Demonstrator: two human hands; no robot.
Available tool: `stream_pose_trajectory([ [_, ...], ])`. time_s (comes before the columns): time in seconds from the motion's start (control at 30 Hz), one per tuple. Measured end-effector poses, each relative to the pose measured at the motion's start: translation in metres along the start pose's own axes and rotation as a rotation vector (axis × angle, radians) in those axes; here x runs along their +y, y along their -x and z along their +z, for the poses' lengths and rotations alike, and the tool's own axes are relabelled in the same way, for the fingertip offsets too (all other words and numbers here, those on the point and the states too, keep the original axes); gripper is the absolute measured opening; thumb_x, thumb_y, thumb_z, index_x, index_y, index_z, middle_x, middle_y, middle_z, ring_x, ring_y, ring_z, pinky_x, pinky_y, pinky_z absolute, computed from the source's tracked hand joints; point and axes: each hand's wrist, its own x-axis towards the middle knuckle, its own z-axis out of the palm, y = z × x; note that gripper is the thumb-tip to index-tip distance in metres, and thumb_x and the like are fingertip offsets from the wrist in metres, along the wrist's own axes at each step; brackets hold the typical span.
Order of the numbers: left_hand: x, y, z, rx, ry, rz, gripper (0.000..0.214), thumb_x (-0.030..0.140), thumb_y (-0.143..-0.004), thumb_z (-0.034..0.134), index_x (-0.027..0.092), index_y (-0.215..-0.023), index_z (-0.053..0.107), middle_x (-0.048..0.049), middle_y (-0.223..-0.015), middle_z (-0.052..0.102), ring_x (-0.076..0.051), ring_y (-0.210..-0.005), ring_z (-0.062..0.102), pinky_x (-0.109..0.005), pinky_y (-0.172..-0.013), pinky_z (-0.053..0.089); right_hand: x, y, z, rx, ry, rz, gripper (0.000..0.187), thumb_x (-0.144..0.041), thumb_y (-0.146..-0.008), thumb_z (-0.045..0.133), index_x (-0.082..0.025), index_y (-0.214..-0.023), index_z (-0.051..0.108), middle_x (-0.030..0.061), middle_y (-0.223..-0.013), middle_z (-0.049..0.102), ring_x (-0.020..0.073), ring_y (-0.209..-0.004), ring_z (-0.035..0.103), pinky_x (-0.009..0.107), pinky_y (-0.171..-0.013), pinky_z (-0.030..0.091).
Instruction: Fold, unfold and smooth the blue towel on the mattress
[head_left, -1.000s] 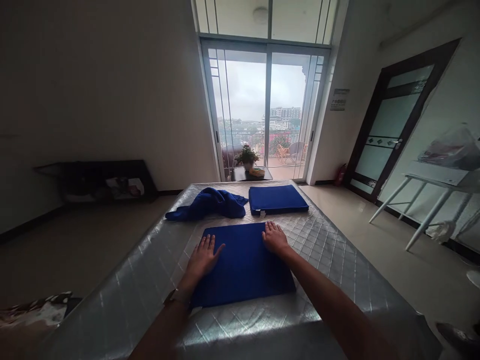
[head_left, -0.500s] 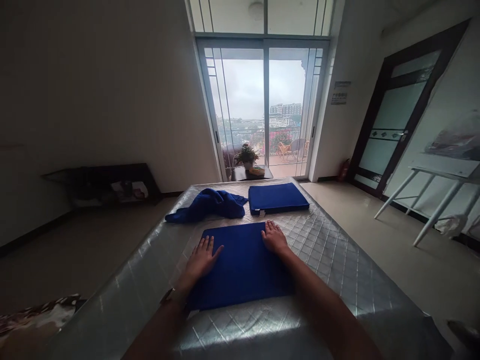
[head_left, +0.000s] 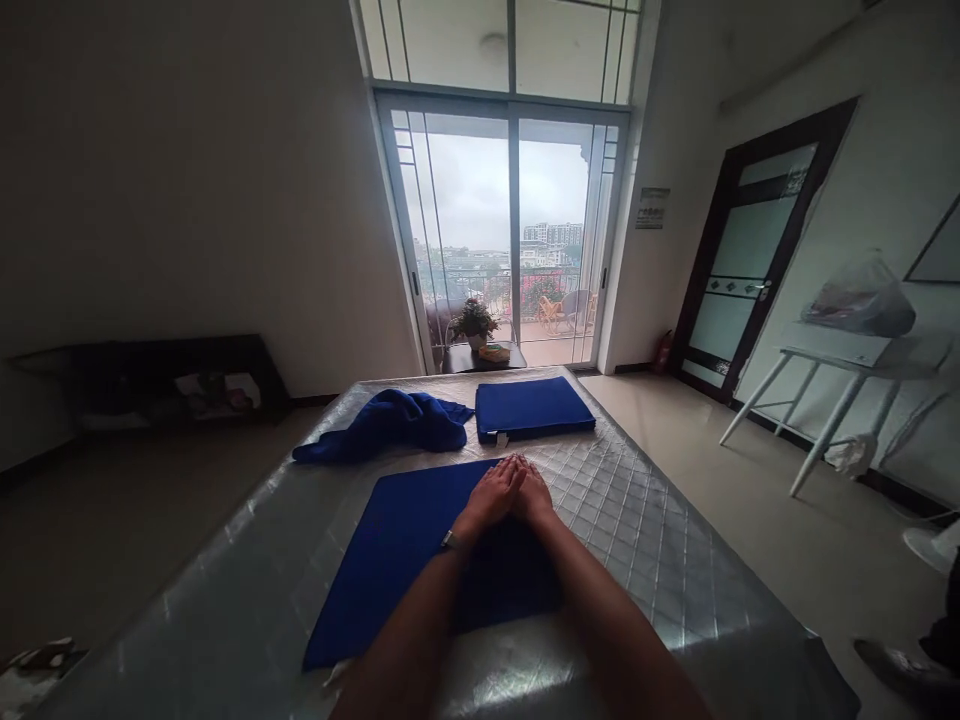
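Note:
A blue cloth (head_left: 397,545), folded into a flat rectangle, lies on the silver quilted cover. My left hand (head_left: 495,495) and my right hand (head_left: 531,490) are side by side and touching at its far right corner. Fingers on both hands stretch forward and rest on the cloth; their undersides are hidden. Beyond the hands sits a neat stack of folded blue cloths (head_left: 534,408) with a white tag at its near edge. A crumpled blue cloth (head_left: 397,420) lies in a heap to the left of that stack.
The silver quilted cover (head_left: 637,540) spreads over the large flat surface before me. At its far end stands a small dark table with a potted plant (head_left: 475,320). On the right are a stool (head_left: 832,375) carrying a plastic bag (head_left: 862,295), and a dark-framed door (head_left: 757,250).
My left hand has moved right across the cloth, from its left side to beside my right hand. The cloth's near left corner now reaches farther left and nearer. The view has shifted a little right.

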Motion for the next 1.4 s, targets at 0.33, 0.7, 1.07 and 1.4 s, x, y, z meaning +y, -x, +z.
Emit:
stream_pose_trajectory([
  [0.33, -0.102, 0.077, -0.044, -0.092, -0.128, -0.476, 0.074, 0.058, -0.103, 0.013, 0.012, -0.158, 0.033, -0.0187, -0.164, 0.032, -0.032, -0.153, 0.028, -0.056, -0.122, 0.023, -0.009, 0.002, -0.005, 0.037, -0.034, 0.070, 0.063, -0.036, -0.104, 0.026, -0.006, -0.159, 0.028, 0.0110, -0.167, 0.024, 0.0196, -0.155, 0.016, 0.034, -0.125, 0.009],
  [0.7, -0.136, 0.116, -0.059, -0.024, -0.224, -0.558, 0.084, 0.062, -0.101, 0.008, 0.004, -0.155, 0.036, -0.0218, -0.161, 0.037, -0.033, -0.151, 0.032, -0.052, -0.121, 0.028, -0.017, 0.021, -0.009, 0.054, 0.007, 0.065, 0.063, -0.033, -0.103, 0.025, -0.002, -0.157, 0.030, 0.0144, -0.166, 0.024, 0.0216, -0.155, 0.017, 0.038, -0.125, 0.010],
  [1.07, -0.130, 0.114, -0.065, -0.023, -0.275, -0.630, 0.088, 0.065, -0.100, 0.013, 0.001, -0.155, 0.034, -0.0240, -0.161, 0.034, -0.034, -0.153, 0.028, -0.052, -0.125, 0.016, -0.015, 0.056, -0.008, 0.028, 0.000, 0.070, 0.065, -0.038, -0.104, 0.024, -0.003, -0.159, 0.026, 0.0131, -0.167, 0.021, 0.0227, -0.156, 0.015, 0.037, -0.125, 0.009],
  [1.4, 0.023, 0.050, -0.017, -0.022, 0.024, -0.078, 0.072, 0.054, -0.105, 0.009, 0.011, -0.157, 0.036, -0.0149, -0.163, 0.035, -0.024, -0.154, 0.026, -0.044, -0.125, 0.023, -0.007, 0.055, -0.002, 0.006, 0.045, 0.024, 0.064, -0.030, -0.101, 0.029, -0.006, -0.160, 0.025, 0.0114, -0.168, 0.016, 0.0221, -0.156, 0.013, 0.038, -0.125, 0.011],
])
